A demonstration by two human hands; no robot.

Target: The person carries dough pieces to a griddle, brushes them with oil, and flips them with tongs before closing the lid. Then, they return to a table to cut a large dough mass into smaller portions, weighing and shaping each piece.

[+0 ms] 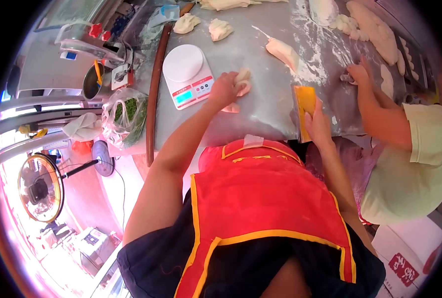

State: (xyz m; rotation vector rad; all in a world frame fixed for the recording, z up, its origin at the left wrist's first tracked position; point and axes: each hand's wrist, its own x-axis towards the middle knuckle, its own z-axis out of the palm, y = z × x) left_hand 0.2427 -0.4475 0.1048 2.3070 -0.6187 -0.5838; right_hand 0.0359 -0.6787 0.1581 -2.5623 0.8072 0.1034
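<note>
My left hand (pixel 224 90) is closed on a piece of dough (pixel 243 80) just right of the white kitchen scale (pixel 185 64), whose display glows blue. A smaller bit of dough (pixel 232 108) lies on the metal table below that hand. Near the table's front edge, my right hand (pixel 319 123) grips a yellow dough scraper (pixel 306 102) held upright. Farther back rest two lumps of dough (pixel 186 23) (pixel 221 30) and a longer dough piece (pixel 283 53), which has a thin tail.
At right, a co-worker's hands (pixel 358 74) work on the floured table (pixel 265 111). Large dough slabs (pixel 374 30) lie behind them. A brown wooden rod (pixel 157 94) runs along the left edge, beside a plastic bag of greens (pixel 129 116). A fan (pixel 41 187) stands lower left.
</note>
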